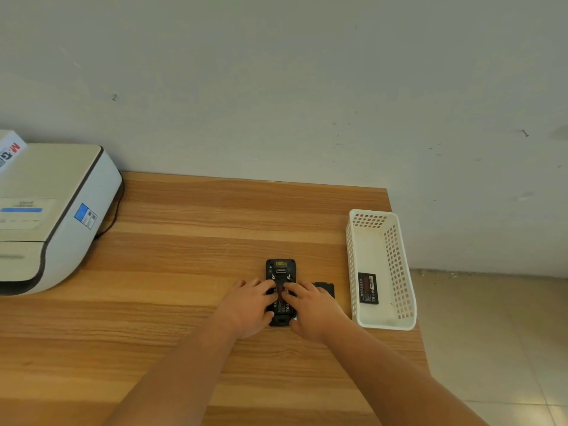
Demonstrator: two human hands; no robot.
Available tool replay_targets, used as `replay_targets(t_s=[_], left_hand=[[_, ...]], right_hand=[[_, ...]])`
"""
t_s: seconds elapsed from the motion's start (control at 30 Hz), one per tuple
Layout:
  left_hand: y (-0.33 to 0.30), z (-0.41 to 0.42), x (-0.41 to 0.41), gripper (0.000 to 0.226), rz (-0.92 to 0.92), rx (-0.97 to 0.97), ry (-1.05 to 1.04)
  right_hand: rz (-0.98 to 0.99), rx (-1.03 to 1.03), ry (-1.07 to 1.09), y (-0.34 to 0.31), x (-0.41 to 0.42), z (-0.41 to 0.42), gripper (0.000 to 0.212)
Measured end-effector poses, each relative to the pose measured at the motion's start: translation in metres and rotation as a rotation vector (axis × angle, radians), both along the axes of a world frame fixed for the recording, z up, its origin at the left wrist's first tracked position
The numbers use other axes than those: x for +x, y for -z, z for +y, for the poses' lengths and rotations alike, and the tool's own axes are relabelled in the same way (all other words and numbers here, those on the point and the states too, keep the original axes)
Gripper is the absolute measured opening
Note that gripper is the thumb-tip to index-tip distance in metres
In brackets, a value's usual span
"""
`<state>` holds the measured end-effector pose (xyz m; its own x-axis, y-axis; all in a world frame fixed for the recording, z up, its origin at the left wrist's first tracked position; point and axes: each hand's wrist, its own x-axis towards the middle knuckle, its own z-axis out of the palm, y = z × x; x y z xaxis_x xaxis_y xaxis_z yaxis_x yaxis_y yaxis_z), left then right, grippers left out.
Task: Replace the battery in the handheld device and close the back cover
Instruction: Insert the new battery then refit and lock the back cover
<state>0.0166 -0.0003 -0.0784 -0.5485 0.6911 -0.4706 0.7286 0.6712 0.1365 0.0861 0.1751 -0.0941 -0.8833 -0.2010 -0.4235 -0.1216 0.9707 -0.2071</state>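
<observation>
Pressing flat, both hands [250,305] [312,309] rest fingers on the device's [280,269] battery [281,305], gripping nothing.

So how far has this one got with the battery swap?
Done, by the look of it: the back cover is off, lying on the table right of the handheld device, and one battery sits in the white basket. In hand: the left hand and right hand press a battery into the open back. Left: refitting the cover.
</observation>
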Motion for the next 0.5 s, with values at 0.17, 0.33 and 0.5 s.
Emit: replay_targets(t_s=[0.17,0.33,0.5], left_hand=[[-0.003,0.000,0.000,0.053,-0.020,-0.010,-0.011],[-0.008,-0.004,0.003,0.053,-0.041,0.079,-0.170],[-0.010,-0.013,0.004,0.060,-0.025,0.018,-0.283]], right_hand=[[-0.015,-0.053,0.058,-0.007,-0.003,0.002,0.062],[-0.023,-0.042,0.337,-0.019,-0.015,0.022,0.057],[-0.161,0.186,0.217,-0.014,-0.021,0.034,0.071]])
